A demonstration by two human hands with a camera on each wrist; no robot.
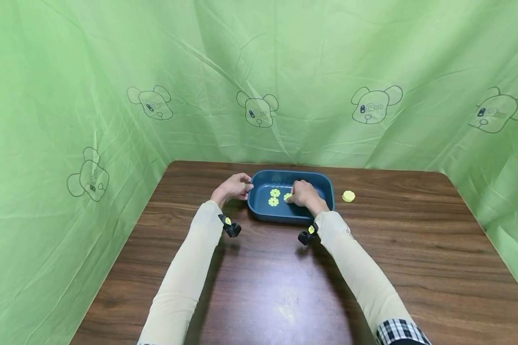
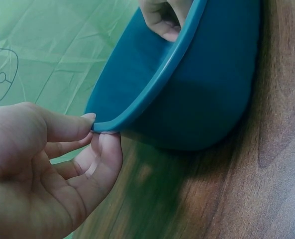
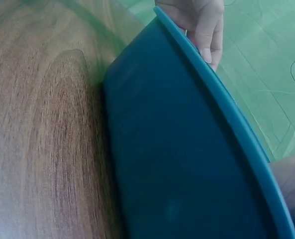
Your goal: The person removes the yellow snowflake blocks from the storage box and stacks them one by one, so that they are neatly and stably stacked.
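A deep blue rectangular basin with rounded corners (image 1: 280, 219) stands on the table. My left hand (image 1: 236, 187) pinches its left rim, thumb on top and fingers beneath, as the left wrist view shows close up. Inside the basin is my right hand (image 1: 305, 194), fingers curled down toward the bottom. A yellow flower-shaped piece (image 1: 287, 197) shows at its fingertips, partly covered by them. Just left of it, two more yellow flower-shaped pieces (image 1: 274, 201) lie on the basin floor. In the right wrist view the basin wall (image 3: 172, 139) hides most of the right hand.
To the right of the basin, a small stack of pale yellow flower-shaped pieces (image 1: 348, 196) sits on the brown wooden table (image 1: 414, 239). Green cloth (image 1: 311, 72) with printed bear heads hangs behind the table and along its sides. Each wrist carries a small black camera (image 1: 230, 227).
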